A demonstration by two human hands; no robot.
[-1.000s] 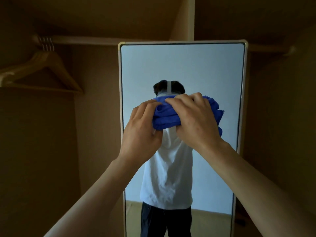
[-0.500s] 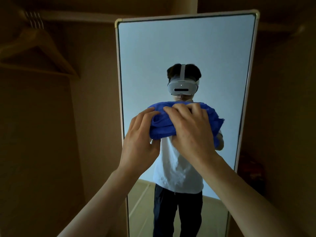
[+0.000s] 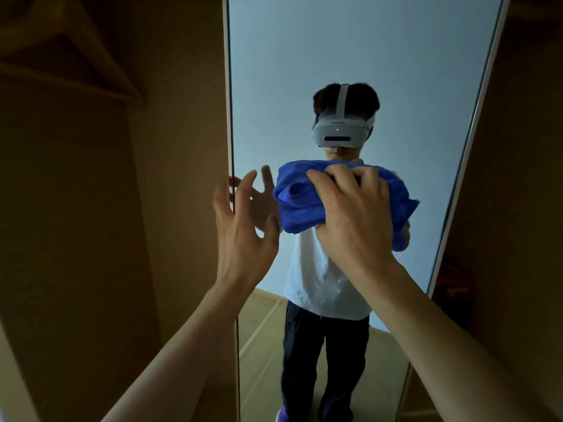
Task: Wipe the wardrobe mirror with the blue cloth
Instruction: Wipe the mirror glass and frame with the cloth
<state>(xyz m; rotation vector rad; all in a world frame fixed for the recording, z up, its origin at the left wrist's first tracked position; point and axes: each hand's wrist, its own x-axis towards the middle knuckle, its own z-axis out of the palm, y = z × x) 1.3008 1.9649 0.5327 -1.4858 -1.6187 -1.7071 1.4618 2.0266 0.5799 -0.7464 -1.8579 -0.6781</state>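
Two bare forearms rise from 6 o'clock toward the middle of the view. The right hand (image 3: 353,214) grips the blue cloth (image 3: 295,202), its fingers (image 3: 344,175) curled over the top fold and clamped on the bunched fabric. The left hand (image 3: 243,226) hangs just beside the cloth at its 9 o'clock end, fingers (image 3: 246,184) straight and spread apart and holding nothing; whether they touch the glass cannot be told. The cloth is a deep, saturated blue with a soft, slightly fuzzy look. It is crumpled into a thick wad with deep folds, and its long axis runs from 9 to 3 o'clock. It sits at mid-height, up against the wardrobe mirror (image 3: 335,56) or just in front of it. The mirror is tall and narrow with a thin pale frame, its long axis running from 12 to 6 o'clock. It reflects a pale wall and the person in a white shirt, dark trousers and a white headset (image 3: 341,132). Further back, at 10 o'clock, a wooden hanger (image 3: 70,53) hangs in the dim brown wardrobe (image 3: 91,239).
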